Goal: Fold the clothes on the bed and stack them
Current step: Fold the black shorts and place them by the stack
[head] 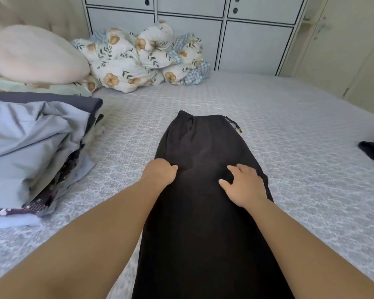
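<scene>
Only 2 bare forearms and 2 hands of the person show, entering from the lower edge of the view. The left hand (pixel 160 172) and the right hand (pixel 244 186) wear no gloves, rings, watch or bracelet. No sleeve cuff shows on either forearm. The fingernails are short and unpainted.

I have 1 head-worn view, angled forward and down along the bed (pixel 289 126), close over it.

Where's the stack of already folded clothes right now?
In the head view, the folded stack sits at the left edge of the bed, left of the black trousers, just in front of the pink pillow.
</scene>
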